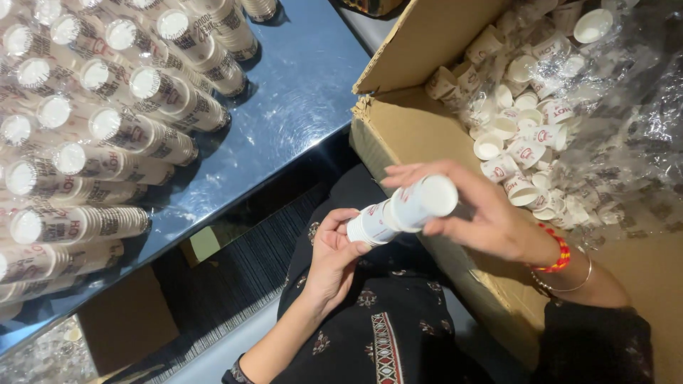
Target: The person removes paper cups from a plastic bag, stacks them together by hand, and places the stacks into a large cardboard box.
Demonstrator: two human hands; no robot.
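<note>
Left hand (333,250): forearm comes up from the lower left over the lap, palm turned up and inward. Fingers curled together around the near end of the cup stack (402,208), thumb pressed on its side.

Right hand (478,212): forearm enters from the lower right across the box (413,128), wrist bent, back of hand to the camera. Fingers spread slightly and wrapped over the far half of the stack, index finger stretched out along the top, thumb hidden beneath. Red bead bracelet (559,254) and thin bangle (576,279) on this wrist.

Cup stack: short run of nested white paper cups with red print. Held in mid-air above the lap, just beside the box's near wall, between both hands. Long axis lies near level, running from lower left to upper right. White round end points up-right, toward the box; other end sits in the left palm.

Around: box stands open at right, lined with clear plastic (619,107), loose cups (523,121) heaped inside. Dark glossy table (299,92) at upper left carries many long cup sleeves (107,128) lying side by side, white ends toward the camera. Black patterned garment (377,313) below the hands.
</note>
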